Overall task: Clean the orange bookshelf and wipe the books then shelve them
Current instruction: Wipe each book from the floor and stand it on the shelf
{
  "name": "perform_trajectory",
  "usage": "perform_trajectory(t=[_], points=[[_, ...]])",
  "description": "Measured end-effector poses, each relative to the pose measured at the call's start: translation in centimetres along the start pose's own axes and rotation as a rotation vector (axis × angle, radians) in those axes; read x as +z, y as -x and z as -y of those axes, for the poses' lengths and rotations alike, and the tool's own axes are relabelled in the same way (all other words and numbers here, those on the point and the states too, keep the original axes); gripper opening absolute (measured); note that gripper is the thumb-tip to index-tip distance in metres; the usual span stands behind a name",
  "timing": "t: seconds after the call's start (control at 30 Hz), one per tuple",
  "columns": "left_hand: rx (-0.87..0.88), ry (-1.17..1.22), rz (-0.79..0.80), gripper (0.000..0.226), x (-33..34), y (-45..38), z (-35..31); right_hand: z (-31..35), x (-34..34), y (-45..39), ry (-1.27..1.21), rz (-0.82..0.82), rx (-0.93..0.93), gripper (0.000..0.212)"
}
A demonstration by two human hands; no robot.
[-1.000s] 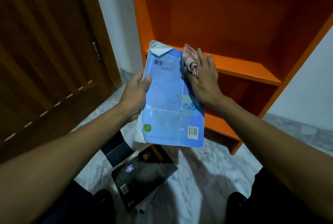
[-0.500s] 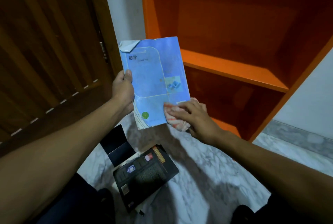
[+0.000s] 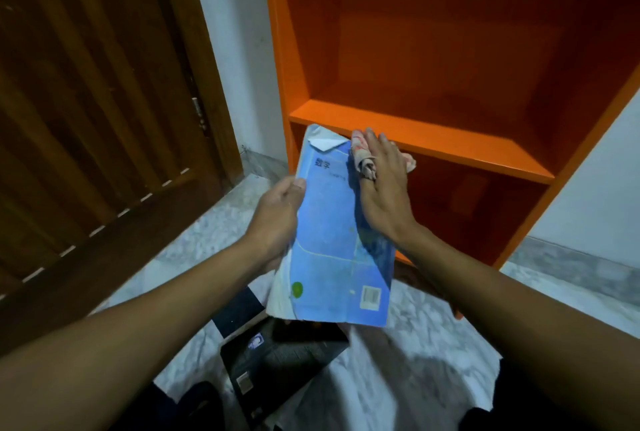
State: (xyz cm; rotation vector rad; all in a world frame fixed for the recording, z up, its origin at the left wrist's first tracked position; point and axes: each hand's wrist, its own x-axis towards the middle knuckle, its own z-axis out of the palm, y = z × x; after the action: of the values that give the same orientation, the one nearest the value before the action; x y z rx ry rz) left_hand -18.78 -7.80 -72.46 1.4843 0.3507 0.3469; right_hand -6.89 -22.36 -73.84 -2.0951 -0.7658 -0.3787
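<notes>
Here the left hand (image 3: 277,219) holds a blue textbook (image 3: 332,240) by its left edge, thumb on the cover and the other fingers closed under it, so the book hangs in the air in front of the orange bookshelf (image 3: 433,139). The cover faces up to the camera; the top left corner is folded over & shows white. A green round mark sits at the bottom left of the cover and a barcode at the bottom right.

The right hand (image 3: 384,195) lies flat on the upper right part of the cover, fingers stretched & nearly straight, pressing a reddish-white cloth (image 3: 363,160) against the book. Part of the cloth is wrapped around one finger, and a bit comes out on the far side of the hand, near the front edge of the middle shelf board.

Below the textbook, on the marble floor (image 3: 398,378), lies a black book (image 3: 280,361) w/ a small picture on its cover, and another dark one is partly under it. On the left stands a brown wooden door (image 3: 86,118).
</notes>
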Motion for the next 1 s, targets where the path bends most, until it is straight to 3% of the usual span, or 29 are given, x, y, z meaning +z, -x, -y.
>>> perform_trajectory(t=[0.1,0.23,0.37,0.4,0.5,0.7,0.8,0.87,0.93,1.0], points=[[-0.048,0.026,-0.006,0.03,1.5,-0.1,0.7,1.5,2.1,1.4,-0.014,0.076,-0.171,0.061],[-0.191,0.233,-0.063,0.025,0.9,-1.7,0.8,2.3,4.4,4.2,-0.093,0.229,-0.228,0.063],[-0.347,0.444,-0.143,0.047,-0.8,-2.4,0.5,1.6,3.9,7.0,-0.167,0.382,-0.351,0.049],[-0.352,0.458,-0.163,0.047,-1.1,-2.5,0.4,1.6,3.6,7.5,-0.207,0.426,-0.388,0.048],[-0.286,0.474,-0.203,0.034,-1.9,-2.8,-0.2,1.2,3.3,8.7,-0.28,0.502,-0.407,0.076],[-0.254,0.522,-0.2,0.026,-4.5,-2.5,-1.4,-0.6,2.4,10.5,-0.16,0.595,-0.537,0.06],[-0.294,0.583,-0.165,0.028,-5.7,-2.2,-2.0,-2.8,2.6,10.6,-0.034,0.704,-0.352,0.033],[-0.319,0.62,-0.141,0.033,-6.2,-2.1,-2.1,-4.2,2.7,10.3,-0.058,0.707,-0.048,0.024],[-0.346,0.622,-0.129,0.037,-6.4,-1.8,-2.1,-4.4,1.8,9.5,-0.315,0.675,0.402,0.038],[-0.365,0.606,-0.123,0.039,-6.3,-1.7,-1.9,-3.2,0.8,8.3,-0.727,0.64,0.764,0.041]])
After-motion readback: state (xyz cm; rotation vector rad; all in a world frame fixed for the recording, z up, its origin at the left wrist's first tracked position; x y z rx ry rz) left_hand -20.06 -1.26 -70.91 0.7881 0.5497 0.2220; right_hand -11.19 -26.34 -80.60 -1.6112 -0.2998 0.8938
